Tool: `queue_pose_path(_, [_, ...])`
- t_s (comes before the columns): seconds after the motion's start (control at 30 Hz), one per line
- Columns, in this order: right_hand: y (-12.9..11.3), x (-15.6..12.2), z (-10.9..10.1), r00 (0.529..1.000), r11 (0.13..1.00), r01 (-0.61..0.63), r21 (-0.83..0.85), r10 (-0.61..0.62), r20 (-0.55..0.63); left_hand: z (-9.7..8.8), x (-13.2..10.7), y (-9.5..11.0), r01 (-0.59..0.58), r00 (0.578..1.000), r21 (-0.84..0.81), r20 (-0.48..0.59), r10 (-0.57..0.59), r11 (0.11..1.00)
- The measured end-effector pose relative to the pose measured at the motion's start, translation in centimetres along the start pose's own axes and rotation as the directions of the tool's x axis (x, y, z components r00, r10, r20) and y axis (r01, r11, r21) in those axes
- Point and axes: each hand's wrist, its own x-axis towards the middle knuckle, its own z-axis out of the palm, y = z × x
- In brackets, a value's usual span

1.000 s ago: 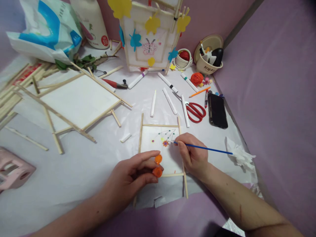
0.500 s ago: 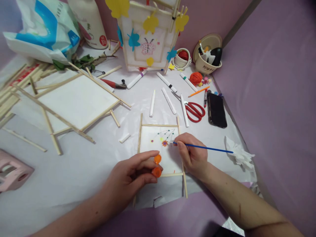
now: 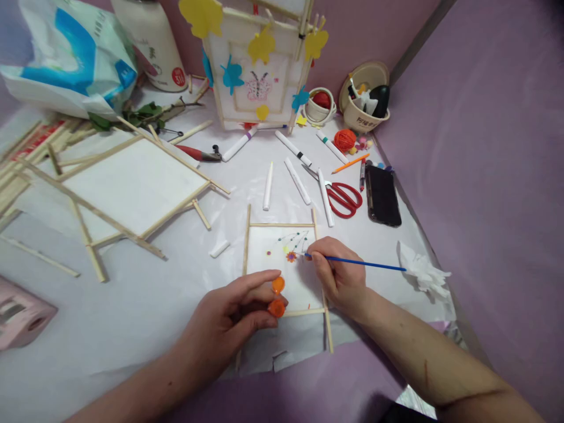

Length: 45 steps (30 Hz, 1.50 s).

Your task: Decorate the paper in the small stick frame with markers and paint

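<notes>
Pinching brush (image 3: 356, 262) in our right hand (image 3: 339, 276) | left hand (image 3: 229, 317) grips orange paint pot (image 3: 277, 307) (lid open) at 6 o'clock of panel (image 3: 282, 267) | risk: tilt spills paint

Craft things at the top of the picture
Red scissors (image 3: 344, 198) lie beside a black phone (image 3: 382, 195); a paper lantern (image 3: 253, 67) stands top middle.
</notes>
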Motion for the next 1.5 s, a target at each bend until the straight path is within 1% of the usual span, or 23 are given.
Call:
queue_pose_path(0.13, [0.1, 0.0, 0.1, 1.0, 0.999, 0.0, -0.032, 0.0, 0.011, -0.1, -0.1, -0.1, 0.002, 1.0, 0.02, -0.007, -0.002, 1.0])
queue_pose_path(0.23, [0.0, 0.1, 0.0, 1.0, 1.0, 0.004, -0.017, -0.004, 0.006, -0.1, -0.1, -0.2, 0.006, 1.0, 0.029, -0.009, -0.006, 1.0])
queue_pose_path(0.37, [0.0, 0.2, 0.0, 0.999, 1.0, 0.026, -0.007, -0.026, -0.029, -0.1, -0.2, -0.5, 0.001, 1.0, -0.019, -0.006, -0.001, 1.0])
queue_pose_path(0.43, [0.0, 0.3, 0.1, 0.999, 0.999, 0.035, -0.037, -0.036, -0.022, -0.1, -0.2, -0.5, 0.008, 1.0, -0.028, -0.003, -0.008, 1.0])
queue_pose_path(0.5, [0.0, 0.3, 0.0, 0.999, 0.999, 0.035, -0.031, -0.036, -0.022, -0.2, -0.1, -0.4, 0.031, 1.0, -0.022, -0.005, -0.031, 0.999])
queue_pose_path(0.6, [0.0, 0.1, -0.1, 0.994, 0.998, 0.045, 0.054, -0.04, -0.101, -0.2, -0.1, 0.1, 0.095, 0.995, -0.013, -0.017, -0.095, 0.995])
queue_pose_path(0.67, [0.0, -0.2, -0.2, 0.981, 0.992, 0.074, 0.103, -0.054, -0.184, -0.1, -0.1, 0.4, 0.144, 0.989, -0.009, -0.038, -0.144, 0.99])
queue_pose_path(0.73, [0.2, -0.4, -0.2, 0.968, 0.987, 0.101, 0.128, -0.067, -0.241, 0.1, -0.1, 0.5, 0.163, 0.985, -0.003, -0.06, -0.163, 0.987])
queue_pose_path(0.83, [0.5, -0.5, -0.1, 0.956, 0.983, 0.095, 0.158, -0.046, -0.289, 0.3, -0.2, 0.5, 0.103, 0.991, 0.014, -0.09, -0.101, 0.995])
queue_pose_path(0.93, [0.6, -0.2, 0.0, 0.944, 0.983, 0.037, 0.18, 0.024, -0.328, 0.7, -0.4, 0.5, 0.023, 0.991, 0.031, -0.134, -0.019, 0.999])
queue_pose_path(1.03, [0.6, 0.0, 0.0, 0.929, 0.983, -0.019, 0.18, 0.084, -0.359, 1.0, -0.7, 0.7, -0.05, 0.979, 0.057, -0.194, 0.061, 0.997])
queue_pose_path(1.17, [0.9, 0.2, 0.1, 0.918, 0.978, -0.044, 0.205, 0.12, -0.377, 1.3, -0.7, 0.9, -0.147, 0.95, 0.042, -0.273, 0.153, 0.988])
queue_pose_path(1.3, [1.2, 0.4, 0.1, 0.908, 0.974, -0.05, 0.22, 0.136, -0.397, 0.9, -0.2, 1.1, -0.228, 0.912, 0.028, -0.344, 0.224, 0.973])
queue_pose_path(1.4, [1.3, 0.5, 0.0, 0.901, 0.971, -0.076, 0.228, 0.165, -0.402, 0.4, 0.0, 1.2, -0.271, 0.881, 0.01, -0.401, 0.252, 0.962])
queue_pose_path(1.5, [1.4, 0.5, -0.1, 0.89, 0.964, -0.097, 0.248, 0.195, -0.412, -0.1, -0.5, 1.3, -0.3, 0.852, -0.013, -0.453, 0.262, 0.954])
